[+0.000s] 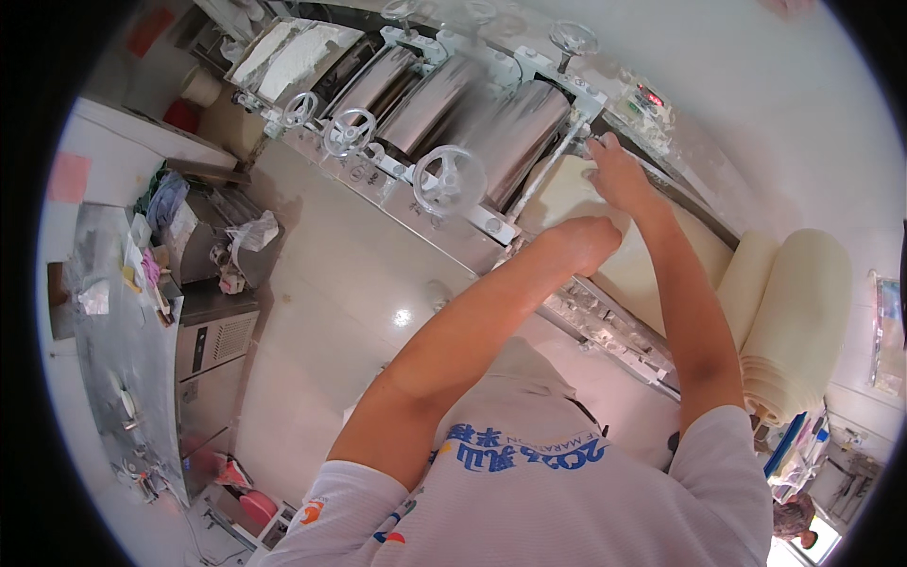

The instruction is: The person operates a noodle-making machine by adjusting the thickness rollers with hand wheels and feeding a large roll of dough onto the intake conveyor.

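Note:
A wide pale dough sheet (624,269) lies on the bed of a roller machine and runs from a thick dough roll (803,302) at the right. My left hand (597,244) is over the near part of the sheet, its fingers curled; what they may hold is hidden beneath the hand. Farther off, my right hand (616,172) reaches to the sheet's far side beside the rollers, thumb and fingers apart. Closest to both hands is the large steel roller (524,132), whose surface looks smeared.
Handwheels (450,181) stick out along the machine's near side. More rollers (430,104) follow to the left, then white dough or flour-covered pieces (293,57). A lit control panel (650,96) sits beyond. At the left stand a steel bench (123,331) and cabinet (215,345). Another person (795,518) shows at lower right.

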`<action>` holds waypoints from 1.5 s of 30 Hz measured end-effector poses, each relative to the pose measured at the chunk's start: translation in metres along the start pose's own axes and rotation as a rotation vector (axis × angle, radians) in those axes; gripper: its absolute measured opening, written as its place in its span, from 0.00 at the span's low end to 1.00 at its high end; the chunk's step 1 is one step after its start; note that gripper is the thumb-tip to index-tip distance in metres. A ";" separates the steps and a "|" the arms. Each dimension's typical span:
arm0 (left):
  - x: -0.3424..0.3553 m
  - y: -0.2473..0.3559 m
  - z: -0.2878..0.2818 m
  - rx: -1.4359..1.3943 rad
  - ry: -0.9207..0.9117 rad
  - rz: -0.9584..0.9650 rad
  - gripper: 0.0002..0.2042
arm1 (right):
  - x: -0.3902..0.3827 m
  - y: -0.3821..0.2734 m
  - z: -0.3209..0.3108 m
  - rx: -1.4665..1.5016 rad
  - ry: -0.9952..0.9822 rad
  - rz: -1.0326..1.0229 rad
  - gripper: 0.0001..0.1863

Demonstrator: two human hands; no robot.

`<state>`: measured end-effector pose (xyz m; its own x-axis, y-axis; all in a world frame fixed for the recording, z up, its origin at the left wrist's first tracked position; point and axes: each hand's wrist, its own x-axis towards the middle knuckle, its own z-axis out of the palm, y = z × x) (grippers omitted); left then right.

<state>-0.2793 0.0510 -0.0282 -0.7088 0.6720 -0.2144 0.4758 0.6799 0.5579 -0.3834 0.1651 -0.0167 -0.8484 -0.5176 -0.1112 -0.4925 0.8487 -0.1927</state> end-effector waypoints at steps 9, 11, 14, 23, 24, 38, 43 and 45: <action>0.007 -0.007 -0.003 -0.041 -0.037 0.003 0.08 | 0.012 0.024 0.032 0.148 0.109 0.005 0.15; -0.003 -0.017 -0.005 -0.048 0.031 -0.050 0.07 | 0.026 0.016 0.044 0.171 0.144 0.027 0.15; -0.008 -0.029 -0.022 0.002 -0.042 -0.091 0.07 | 0.041 0.002 0.052 0.200 0.168 0.119 0.15; -0.015 -0.022 -0.024 0.010 -0.037 -0.183 0.07 | 0.024 0.006 0.053 0.210 0.415 -0.058 0.06; -0.014 -0.019 -0.025 -0.012 -0.019 -0.196 0.07 | 0.029 0.011 0.060 0.193 0.404 -0.018 0.06; -0.012 -0.007 -0.024 0.098 -0.058 -0.301 0.09 | -0.047 -0.005 0.052 -0.073 0.463 0.002 0.23; -0.013 0.008 -0.032 0.084 0.028 -0.276 0.13 | -0.074 -0.020 0.006 0.031 0.349 0.092 0.26; -0.010 0.019 -0.028 0.118 0.045 -0.184 0.13 | -0.122 -0.055 -0.056 0.300 0.533 0.092 0.25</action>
<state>-0.2781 0.0494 0.0075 -0.8105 0.5214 -0.2667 0.3922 0.8214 0.4141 -0.2636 0.1875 0.0617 -0.9033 -0.2524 0.3469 -0.4022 0.7794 -0.4803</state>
